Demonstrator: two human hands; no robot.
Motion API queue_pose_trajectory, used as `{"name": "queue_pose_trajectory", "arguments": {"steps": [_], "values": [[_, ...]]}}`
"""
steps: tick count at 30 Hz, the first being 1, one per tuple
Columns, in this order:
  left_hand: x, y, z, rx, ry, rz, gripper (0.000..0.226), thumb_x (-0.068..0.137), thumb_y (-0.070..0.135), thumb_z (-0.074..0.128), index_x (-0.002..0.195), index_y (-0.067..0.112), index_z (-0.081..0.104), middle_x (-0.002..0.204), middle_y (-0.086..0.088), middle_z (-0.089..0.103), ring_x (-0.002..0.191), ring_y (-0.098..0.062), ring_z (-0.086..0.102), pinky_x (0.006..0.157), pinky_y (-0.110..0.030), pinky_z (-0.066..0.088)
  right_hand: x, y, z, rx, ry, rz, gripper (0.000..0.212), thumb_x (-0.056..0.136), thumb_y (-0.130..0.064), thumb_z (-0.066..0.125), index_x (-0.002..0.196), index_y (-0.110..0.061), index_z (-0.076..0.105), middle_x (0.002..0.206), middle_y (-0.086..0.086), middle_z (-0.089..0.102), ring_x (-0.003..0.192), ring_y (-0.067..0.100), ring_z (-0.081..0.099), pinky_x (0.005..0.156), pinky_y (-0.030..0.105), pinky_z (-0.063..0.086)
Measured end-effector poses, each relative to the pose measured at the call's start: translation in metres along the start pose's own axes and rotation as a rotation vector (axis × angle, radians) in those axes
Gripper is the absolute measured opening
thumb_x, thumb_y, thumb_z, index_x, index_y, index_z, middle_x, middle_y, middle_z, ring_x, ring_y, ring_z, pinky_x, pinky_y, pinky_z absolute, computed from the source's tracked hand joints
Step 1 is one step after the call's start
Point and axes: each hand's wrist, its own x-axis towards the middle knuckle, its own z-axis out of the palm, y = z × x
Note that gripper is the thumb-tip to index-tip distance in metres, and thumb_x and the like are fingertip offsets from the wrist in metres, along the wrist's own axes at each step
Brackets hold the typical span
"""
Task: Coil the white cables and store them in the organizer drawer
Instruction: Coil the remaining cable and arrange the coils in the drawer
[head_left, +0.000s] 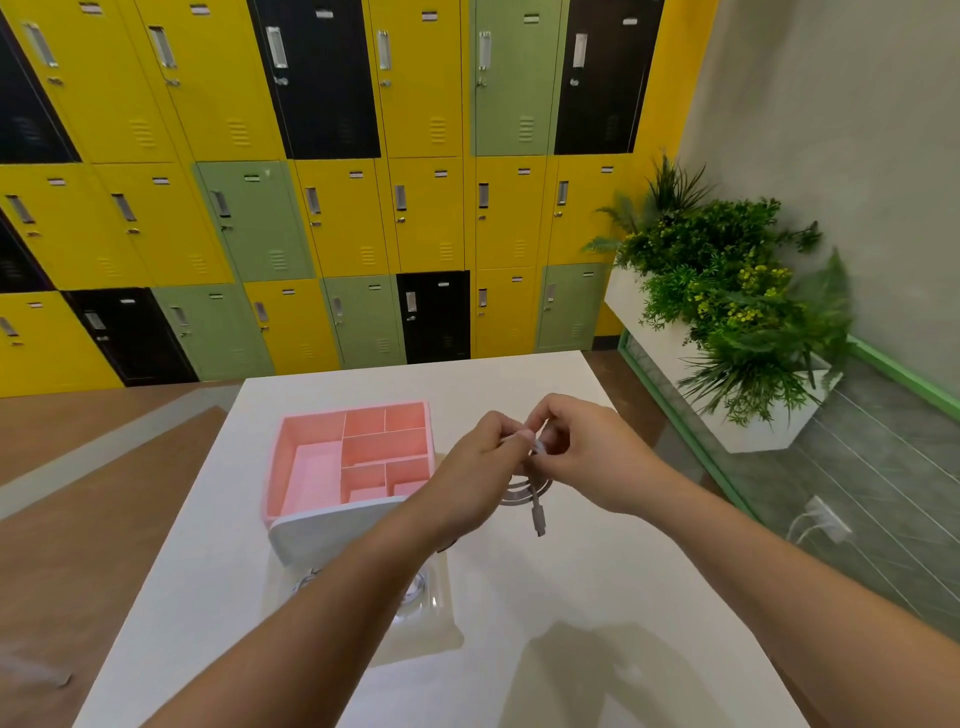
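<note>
Both hands hold a coiled white cable (527, 491) above the white table (597, 597), right of the organizer. My left hand (475, 470) and my right hand (587, 457) pinch the top of the coil together, and its loops and a plug end hang below them. The pink organizer (306, 457) stands open-topped with several compartments, its white drawer front (332, 530) facing me. In front of it lies a clear drawer (426, 608) holding more white cable, partly hidden by my left forearm.
Yellow, green and black lockers (337, 208) fill the wall beyond the table. A white planter with green plants (727, 312) stands at the right, beside a glass railing. Brown floor lies left of the table.
</note>
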Motion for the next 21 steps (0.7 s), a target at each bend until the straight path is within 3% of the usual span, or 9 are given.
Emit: {"name": "queue_pose_trajectory", "arguments": {"steps": [3, 6, 10, 15, 18, 21], "values": [[0.002, -0.004, -0.003, 0.157, -0.033, 0.011, 0.016, 0.097, 0.029, 0.047, 0.102, 0.015, 0.054, 0.081, 0.007, 0.063, 0.062, 0.004, 0.058, 0.06, -0.02, 0.04, 0.001, 0.003, -0.002, -0.09, -0.048, -0.015, 0.023, 0.079, -0.012, 0.073, 0.085, -0.025, 0.055, 0.073, -0.004, 0.063, 0.068, 0.013, 0.061, 0.057, 0.026, 0.049], [0.007, -0.007, -0.007, 0.277, -0.076, 0.057, 0.019, 0.097, 0.036, 0.052, 0.099, 0.018, 0.054, 0.086, 0.002, 0.071, 0.073, -0.003, 0.068, 0.066, -0.023, 0.049, 0.001, 0.007, -0.004, -0.133, -0.076, -0.039, 0.022, 0.078, -0.011, 0.071, 0.089, -0.025, 0.056, 0.074, -0.005, 0.063, 0.071, 0.014, 0.062, 0.062, 0.032, 0.053], [0.01, -0.007, -0.009, 0.366, -0.071, 0.115, 0.016, 0.1, 0.033, 0.049, 0.1, 0.017, 0.054, 0.094, -0.002, 0.069, 0.077, -0.009, 0.07, 0.067, -0.022, 0.052, 0.002, 0.011, -0.01, 0.005, -0.121, -0.021, 0.026, 0.078, -0.016, 0.076, 0.094, -0.023, 0.058, 0.084, -0.003, 0.066, 0.076, 0.018, 0.066, 0.07, 0.035, 0.057], [0.01, -0.007, -0.006, 0.383, 0.006, 0.154, 0.017, 0.098, 0.034, 0.052, 0.094, 0.017, 0.053, 0.078, 0.006, 0.062, 0.062, 0.008, 0.058, 0.05, -0.007, 0.038, -0.002, 0.019, -0.016, 0.257, -0.182, 0.021, 0.028, 0.083, -0.008, 0.071, 0.103, -0.021, 0.057, 0.09, 0.003, 0.07, 0.083, 0.025, 0.069, 0.083, 0.045, 0.056], [0.01, -0.007, -0.002, 0.349, -0.003, 0.16, 0.021, 0.097, 0.037, 0.054, 0.093, 0.017, 0.054, 0.076, 0.008, 0.06, 0.058, 0.011, 0.054, 0.049, -0.007, 0.037, -0.004, 0.021, -0.017, 0.22, -0.164, 0.028, 0.027, 0.082, -0.01, 0.07, 0.101, -0.025, 0.056, 0.088, 0.004, 0.069, 0.079, 0.025, 0.067, 0.08, 0.046, 0.055], [0.01, -0.006, 0.002, 0.314, -0.02, 0.138, 0.022, 0.095, 0.041, 0.055, 0.091, 0.019, 0.053, 0.08, 0.005, 0.062, 0.059, 0.005, 0.056, 0.05, -0.01, 0.039, -0.007, 0.023, -0.016, 0.12, -0.131, 0.008, 0.027, 0.082, -0.017, 0.069, 0.099, -0.03, 0.053, 0.089, 0.001, 0.066, 0.073, 0.015, 0.061, 0.068, 0.035, 0.054]]}}
